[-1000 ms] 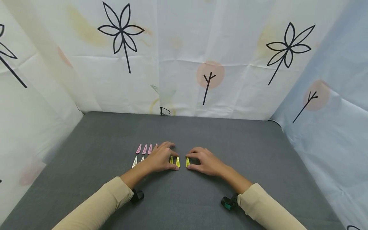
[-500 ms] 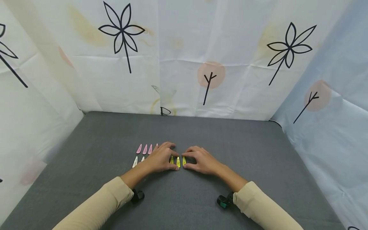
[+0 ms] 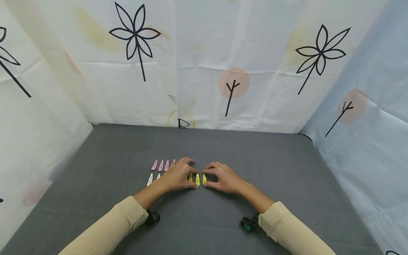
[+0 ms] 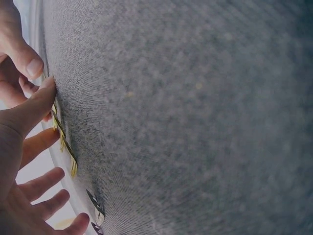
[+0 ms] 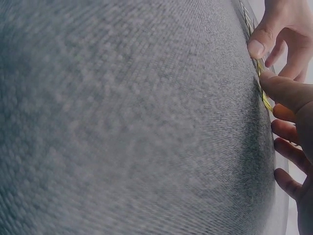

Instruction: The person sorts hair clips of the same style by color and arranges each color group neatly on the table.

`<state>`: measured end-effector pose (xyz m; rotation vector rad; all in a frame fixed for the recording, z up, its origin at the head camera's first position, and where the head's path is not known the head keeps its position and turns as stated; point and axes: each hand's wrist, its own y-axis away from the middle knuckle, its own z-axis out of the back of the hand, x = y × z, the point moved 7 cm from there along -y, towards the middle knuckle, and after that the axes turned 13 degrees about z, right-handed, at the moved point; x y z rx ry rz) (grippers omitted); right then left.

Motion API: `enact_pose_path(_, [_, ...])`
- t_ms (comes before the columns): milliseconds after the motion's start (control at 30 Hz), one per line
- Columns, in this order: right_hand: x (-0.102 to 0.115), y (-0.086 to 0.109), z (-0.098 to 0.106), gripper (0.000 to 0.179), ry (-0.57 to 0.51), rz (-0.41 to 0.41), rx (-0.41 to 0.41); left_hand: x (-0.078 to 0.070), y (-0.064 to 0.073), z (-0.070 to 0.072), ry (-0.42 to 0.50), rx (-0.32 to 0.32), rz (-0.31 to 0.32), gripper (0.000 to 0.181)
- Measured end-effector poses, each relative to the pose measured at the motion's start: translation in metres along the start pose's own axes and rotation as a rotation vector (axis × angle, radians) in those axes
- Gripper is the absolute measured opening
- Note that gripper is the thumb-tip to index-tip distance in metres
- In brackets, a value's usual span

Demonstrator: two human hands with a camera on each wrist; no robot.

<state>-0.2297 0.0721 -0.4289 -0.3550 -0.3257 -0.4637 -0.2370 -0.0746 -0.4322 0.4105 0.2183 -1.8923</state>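
In the head view, my left hand [image 3: 178,175] pinches a yellow snap hair clip [image 3: 197,179] between thumb and forefinger, flat on the grey cloth. A second yellow clip [image 3: 190,177] shows under that hand. Just to the right, my right hand [image 3: 224,178] holds another yellow clip [image 3: 204,179] by its two ends with thumb and forefinger, a small gap from the left one. In the right wrist view a yellow clip [image 5: 266,102] lies by the right thumb. The left wrist view shows a row of yellow clips [image 4: 62,134] beside the left fingers.
Pink clips [image 3: 160,165] form a row left of and behind the left hand, partly covered by it. White clips [image 3: 149,179] lie in front of them, also partly hidden. Patterned white curtains [image 3: 204,95] stand behind and beside the grey table [image 3: 255,152].
My right hand has slid left with its yellow clip, narrowing the gap to the left hand's clip; over the last half second it hardly moves. The left hand stays in place.
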Motion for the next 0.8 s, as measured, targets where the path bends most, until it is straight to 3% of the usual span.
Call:
enact_pose_path(333, [-0.009, 0.008, 0.008, 0.044, -0.047, -0.05, 0.021, 0.0, -0.003, 0.001, 0.0, -0.008, -0.019, 0.053])
enact_pose_path(800, [-0.036, 0.041, 0.06, 0.043, -0.069, -0.135, 0.0, 0.007, -0.005, 0.007, 0.119, 0.076, -0.082, 0.057])
